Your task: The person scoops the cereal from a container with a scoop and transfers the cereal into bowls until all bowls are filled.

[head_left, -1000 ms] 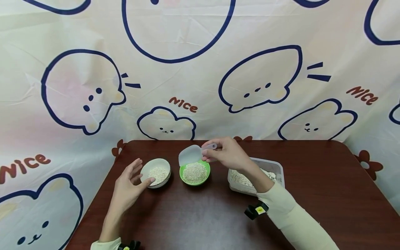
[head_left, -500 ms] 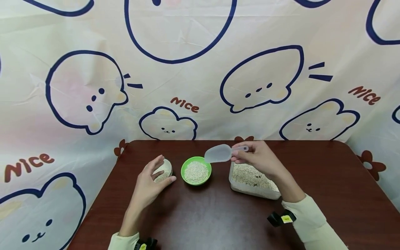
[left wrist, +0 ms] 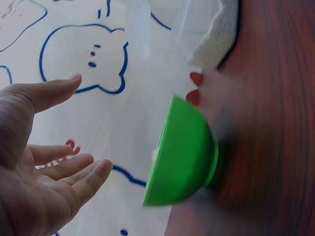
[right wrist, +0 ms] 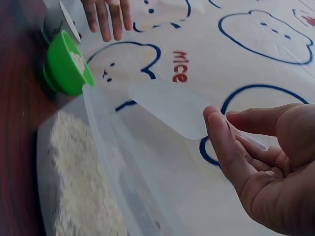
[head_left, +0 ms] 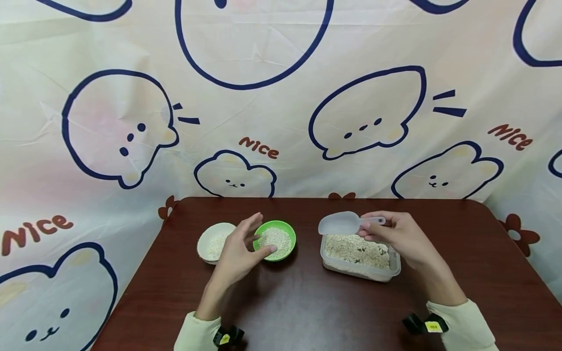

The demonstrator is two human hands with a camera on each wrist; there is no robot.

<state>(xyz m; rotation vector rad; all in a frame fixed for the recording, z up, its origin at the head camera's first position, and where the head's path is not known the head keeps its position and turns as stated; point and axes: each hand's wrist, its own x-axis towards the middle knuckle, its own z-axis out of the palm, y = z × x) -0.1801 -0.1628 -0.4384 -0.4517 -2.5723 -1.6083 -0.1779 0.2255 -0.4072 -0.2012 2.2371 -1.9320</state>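
My right hand (head_left: 401, 236) pinches the handle of a translucent plastic scoop (head_left: 340, 223) between thumb and fingers. The scoop hangs above the back left part of a clear plastic tub (head_left: 355, 274) filled with pale flakes that look like oats (head_left: 353, 248). In the right wrist view the scoop's bowl (right wrist: 170, 108) looks empty. My left hand (head_left: 239, 251) is spread and holds nothing, in front of a green bowl (head_left: 290, 249) of flakes. Apart from its fingers stands the green bowl (left wrist: 189, 152) in the left wrist view. A white bowl (head_left: 204, 242), partly hidden behind that hand, also contains flakes.
All the containers stand on a dark brown wooden table (head_left: 298, 312). Behind it hangs a pale cloth (head_left: 290, 117) printed with cartoon outlines. A black strap device (head_left: 426, 324) sits on each wrist.
My right hand has carried the scoop rightward from over the green bowl to over the tub. My left hand has shifted right, from beside the white bowl to the green one.
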